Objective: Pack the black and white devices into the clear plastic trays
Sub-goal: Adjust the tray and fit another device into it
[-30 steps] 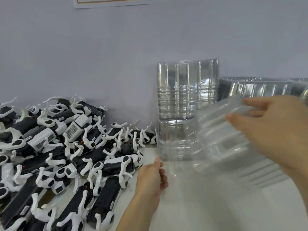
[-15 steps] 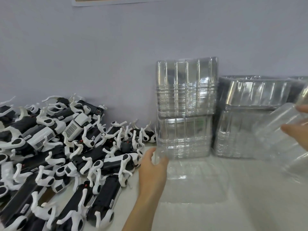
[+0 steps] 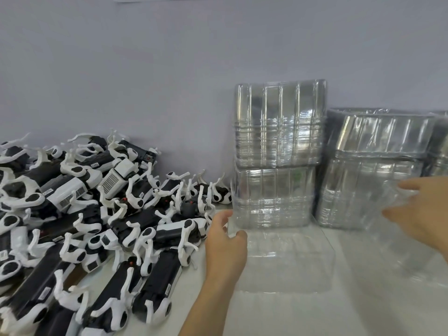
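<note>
Pale lilac wall (image 3: pixel 145 69) backs the white bench (image 3: pixel 363 311) you are working at. Flat on the bench in front of you lies one clear plastic tray (image 3: pixel 286 263), open side up, its long axis running away from you toward the wall. Your left hand (image 3: pixel 224 241) grips its near-left corner, thumb and fingers (image 3: pixel 238 235) curled narrowly round the rim, the forearm reaching in from the bottom edge. Your right hand (image 3: pixel 421 214) comes in from the right edge, fingers spread and bent round a second clear tray (image 3: pixel 400 238), which it holds tilted just above the bench. Behind both trays, tray stacks (image 3: pixel 278 154) stand against the wall, a taller one on the left, a lower one beside it. The black and white devices (image 3: pixel 84 226) lie in a jumbled heap on the left part of the bench, the nearest just beside your left hand; most of their long bodies point roughly toward you.
</note>
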The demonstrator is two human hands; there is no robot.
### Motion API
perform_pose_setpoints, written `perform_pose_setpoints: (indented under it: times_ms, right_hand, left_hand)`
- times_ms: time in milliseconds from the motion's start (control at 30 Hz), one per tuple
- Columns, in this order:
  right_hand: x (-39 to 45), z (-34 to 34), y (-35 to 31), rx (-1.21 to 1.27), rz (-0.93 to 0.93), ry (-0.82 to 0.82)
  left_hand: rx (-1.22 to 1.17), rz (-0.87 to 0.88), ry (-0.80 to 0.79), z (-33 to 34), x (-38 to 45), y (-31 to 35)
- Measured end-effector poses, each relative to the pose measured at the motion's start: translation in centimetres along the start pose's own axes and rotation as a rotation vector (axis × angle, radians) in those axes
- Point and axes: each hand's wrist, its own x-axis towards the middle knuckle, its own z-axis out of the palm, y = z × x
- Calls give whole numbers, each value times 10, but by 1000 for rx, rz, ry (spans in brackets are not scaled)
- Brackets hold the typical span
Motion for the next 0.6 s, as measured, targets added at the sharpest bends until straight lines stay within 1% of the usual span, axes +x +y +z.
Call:
perform_pose_setpoints:
  times_ms: [67, 100, 167, 233, 300, 333, 400, 467, 500, 533, 600]
  right_hand:
    - [0, 3, 0, -45, 34, -11]
    - [-5, 3, -6, -11, 26, -4]
    - [-23, -4, -30, -19, -17, 83]
    - [-52, -18, -68, 6, -119, 185]
    - [-79, -25, -101, 102, -301, 214]
    - [-93, -26, -116, 143, -396, 173]
    - [-112, -19, -136, 184, -492, -12]
    - [-119, -4, -140, 111, -524, -215]
    - [-120, 6, -140, 51, -525, -280]
    - [-121, 14, -139, 12, -513, -322]
    - [-122, 30, -138, 9, -506, -377]
  left_hand:
    - [-2, -3, 0, 0, 0, 1]
    - [-8, -7, 0, 0, 0, 2]
    - [-26, -30, 10, 0, 0, 3]
    - [-33, -61, 21, 1, 0, 3]
    - [-23, -77, 22, 2, 0, 2]
    - [-16, -77, 17, 3, 0, 2]
    - [-6, -79, 11, 3, -1, 2]
    - [-1, -96, 14, 2, -1, 2]
    - [3, -108, 20, 2, -1, 3]
    - [6, -118, 28, 1, 0, 3]
    - [14, -125, 35, 1, 0, 3]
